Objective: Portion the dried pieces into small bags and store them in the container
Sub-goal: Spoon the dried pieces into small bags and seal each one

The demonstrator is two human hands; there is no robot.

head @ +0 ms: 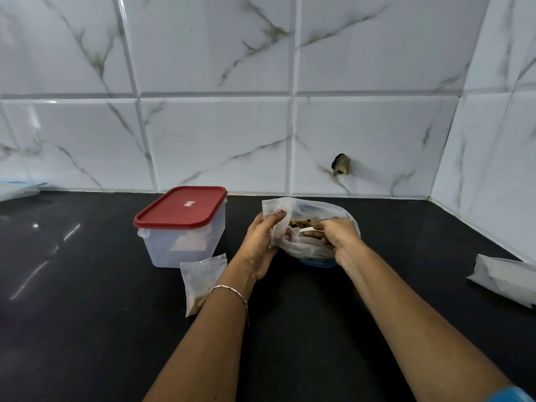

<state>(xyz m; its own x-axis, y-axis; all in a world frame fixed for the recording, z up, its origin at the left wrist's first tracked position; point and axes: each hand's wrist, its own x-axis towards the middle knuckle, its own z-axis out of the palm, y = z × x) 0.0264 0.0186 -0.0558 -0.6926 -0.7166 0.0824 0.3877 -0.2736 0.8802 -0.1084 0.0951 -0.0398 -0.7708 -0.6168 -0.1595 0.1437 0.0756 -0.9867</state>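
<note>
A large clear bag (322, 210) of brown dried pieces (298, 222) lies on the black counter at centre. My left hand (261, 245) grips a small clear bag (274, 216) upright at the large bag's mouth. My right hand (333, 236) reaches into the large bag with its fingers curled around pieces; how many it holds is hidden. A filled small bag (200, 278) lies to the left, partly under my left forearm. Behind it stands a translucent container (179, 245) closed with a red lid (181, 207).
The black counter (87, 314) meets a white marble-tiled wall at the back and right. A white plastic packet (507, 278) lies at the right edge. Some clear plastic (17, 188) shows at the far left. A hole (340, 164) marks the wall tile.
</note>
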